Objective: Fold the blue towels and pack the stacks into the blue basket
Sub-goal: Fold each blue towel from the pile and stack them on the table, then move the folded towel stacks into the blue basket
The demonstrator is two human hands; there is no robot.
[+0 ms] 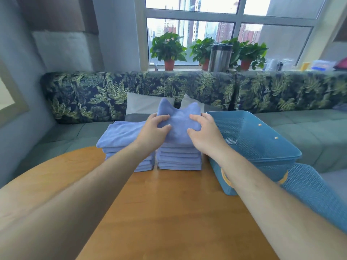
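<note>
2 towel stks (122,136) (179,160), 1 loose towel (178,121), 1 bskt (262,147), 3 plants (168,46) (202,49) (247,51)

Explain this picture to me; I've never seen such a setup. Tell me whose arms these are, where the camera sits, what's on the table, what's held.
No machine here: a person works with bare hands. The single picture comes from a camera worn on their head, looking forward and down. On the wooden table stand two piles of folded blue towels, the left stack and the right stack, with a blue basket to their right. The left hand and right hand both grip one bunched towel on top of the right stack.
</note>
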